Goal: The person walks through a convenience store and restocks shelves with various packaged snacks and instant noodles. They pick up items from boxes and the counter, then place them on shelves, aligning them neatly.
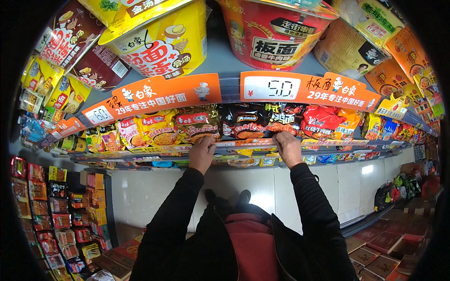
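My left hand is at the front edge of a shelf, its fingertips over the price strip beside a brown-gold instant noodle packet. To the right, my right hand has its fingers curled at the same shelf edge, at the lower end of a black noodle packet with a picture of noodles. Between the hands stands another black noodle packet. Red noodle packets are to the right of my right hand. The fingertips are partly hidden, so whether either hand grips something is unclear.
Above, large yellow and red noodle tubs stand behind orange price signs. Hanging snack packets fill a rack at lower left. Stacked cartons lie at lower right. A pale tiled floor runs below the shelf.
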A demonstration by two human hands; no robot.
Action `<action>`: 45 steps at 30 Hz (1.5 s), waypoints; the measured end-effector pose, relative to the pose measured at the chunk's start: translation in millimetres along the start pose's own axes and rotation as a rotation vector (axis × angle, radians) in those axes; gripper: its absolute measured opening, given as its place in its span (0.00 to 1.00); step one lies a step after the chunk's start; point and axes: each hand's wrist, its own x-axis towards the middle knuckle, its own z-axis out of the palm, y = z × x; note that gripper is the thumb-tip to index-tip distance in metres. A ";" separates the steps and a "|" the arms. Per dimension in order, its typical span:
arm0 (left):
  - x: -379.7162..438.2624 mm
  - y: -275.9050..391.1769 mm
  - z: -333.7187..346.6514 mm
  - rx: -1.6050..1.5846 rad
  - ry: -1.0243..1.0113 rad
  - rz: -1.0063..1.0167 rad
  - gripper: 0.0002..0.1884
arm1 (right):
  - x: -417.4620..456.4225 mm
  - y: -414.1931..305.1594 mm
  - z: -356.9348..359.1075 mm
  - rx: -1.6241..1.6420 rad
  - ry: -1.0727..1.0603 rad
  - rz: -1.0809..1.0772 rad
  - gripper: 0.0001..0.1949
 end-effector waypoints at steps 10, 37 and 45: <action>-6.5 -23.4 2.8 0.202 0.115 0.048 0.03 | 2.7 -14.7 28.1 -0.009 -0.010 0.044 0.03; -12.7 -24.4 8.2 0.286 0.147 -0.016 0.04 | -8.4 -18.2 35.9 0.118 0.002 0.143 0.06; -25.1 -24.9 4.0 0.048 0.124 0.007 0.07 | -34.6 -19.1 -2.1 0.148 0.169 0.317 0.07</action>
